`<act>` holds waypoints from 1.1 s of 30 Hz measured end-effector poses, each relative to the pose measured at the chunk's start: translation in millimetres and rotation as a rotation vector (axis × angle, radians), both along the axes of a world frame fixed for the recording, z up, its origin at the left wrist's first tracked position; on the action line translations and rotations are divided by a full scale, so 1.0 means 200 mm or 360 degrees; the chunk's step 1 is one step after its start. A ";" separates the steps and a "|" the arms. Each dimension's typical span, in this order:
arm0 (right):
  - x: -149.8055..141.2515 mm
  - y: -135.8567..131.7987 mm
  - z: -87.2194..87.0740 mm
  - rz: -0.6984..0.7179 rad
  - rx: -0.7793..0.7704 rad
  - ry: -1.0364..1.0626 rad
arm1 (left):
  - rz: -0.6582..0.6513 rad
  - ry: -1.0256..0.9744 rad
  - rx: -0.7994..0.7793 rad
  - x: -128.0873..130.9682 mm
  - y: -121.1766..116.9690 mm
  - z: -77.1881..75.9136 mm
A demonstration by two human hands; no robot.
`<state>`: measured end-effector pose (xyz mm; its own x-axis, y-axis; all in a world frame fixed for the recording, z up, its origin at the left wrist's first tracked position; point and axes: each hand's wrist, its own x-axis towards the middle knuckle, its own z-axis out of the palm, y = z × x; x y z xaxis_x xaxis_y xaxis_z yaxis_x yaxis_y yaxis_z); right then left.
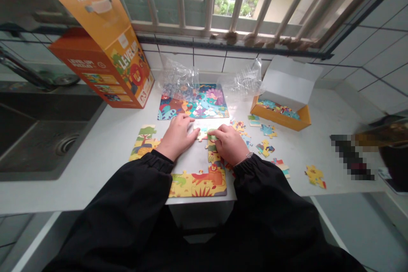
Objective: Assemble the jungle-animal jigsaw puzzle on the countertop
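One partly assembled, yellow animal-scene jigsaw border (pixel 198 187): lay on the white, smooth tabletop (pixel 105 157), between both arms. Left hand (pixel 178 137): fingers lay apart, beside the border's pale top edge. Right hand (pixel 230 142): index finger touched its upper-right corner; grip could not be told.

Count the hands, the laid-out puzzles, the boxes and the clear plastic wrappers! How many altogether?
Hands: 2 (left hand, right hand)
Puzzles: 2 (unfinished puzzle, dark-blue puzzle)
Boxes: 2 (tall orange box, small box)
Wrappers: 2 (left-side wrapper, right-side wrapper)
Total: 8
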<state>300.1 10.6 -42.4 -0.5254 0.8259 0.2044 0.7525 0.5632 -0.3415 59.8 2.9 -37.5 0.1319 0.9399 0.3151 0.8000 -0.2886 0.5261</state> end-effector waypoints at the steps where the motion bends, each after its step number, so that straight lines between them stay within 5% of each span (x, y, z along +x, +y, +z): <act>1: 0.00 0.00 0.00 -0.0002 -0.0004 0.0001 | 0.0025 0.0053 0.0003 0.00 0.00 -0.01; 14: 0.00 0.00 -0.01 -0.0004 -0.0007 0.0046 | 0.0001 -0.0069 -0.0089 0.00 0.03 -0.01; 20: 0.00 0.01 -0.01 0.0007 -0.0010 0.0037 | 0.0184 -0.0007 -0.0025 -0.02 0.02 -0.02; 33: 0.00 0.01 -0.02 0.0004 0.0001 0.0042 | 0.0113 -0.0079 -0.0090 -0.02 0.04 -0.02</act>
<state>300.5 11.9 -45.5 -0.5218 0.8246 0.2185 0.7420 0.5651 -0.3607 56.5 10.2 -40.9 0.0502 0.9627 0.2657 0.7900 -0.2011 0.5793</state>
